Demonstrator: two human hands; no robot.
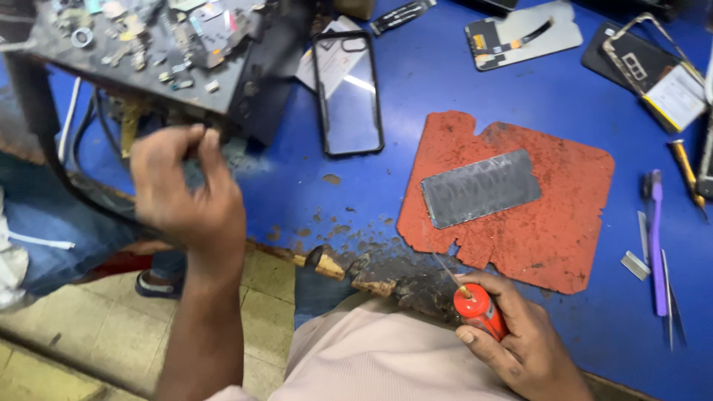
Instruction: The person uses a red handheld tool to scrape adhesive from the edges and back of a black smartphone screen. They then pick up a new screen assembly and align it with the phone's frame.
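Right hand (pixel 520 345) was low at the near edge of the blue worktable (pixel 445 82), fingers wrapped firmly round a small red bottle (pixel 481 310) with a thin needle nozzle (pixel 448 272) — the tip slanted up and to the left, towards the worn, chipped table edge (pixel 394 282) just short of the red mat (pixel 520 200). That mat was ragged and pitted along its borders, and lying on it, tilted a little, was a grey rectangular panel (pixel 481 188), flat and untouched by either hand. Left hand (pixel 186 189) was up off the table on the far left, blurred, fingers bunched together with thumb against fingertips — whether it pinched anything, I could not tell. It hung just in front of a dark raised tray (pixel 245 89) littered with small metal parts and scraps, with black cables (pixel 82 186) drooping below it. Beyond the mat lay a clear phone case with a black rim (pixel 347 93), well apart from both hands. Further back sat a flat white phone back with a cable on it (pixel 523 33) and a framed phone body (pixel 653 70) at the upper right. Along the right side, a purple toothbrush-like tool (pixel 655 238) lay lengthwise beside thin metal blades (pixel 672 297) and a yellow-handled tool (pixel 687 172).
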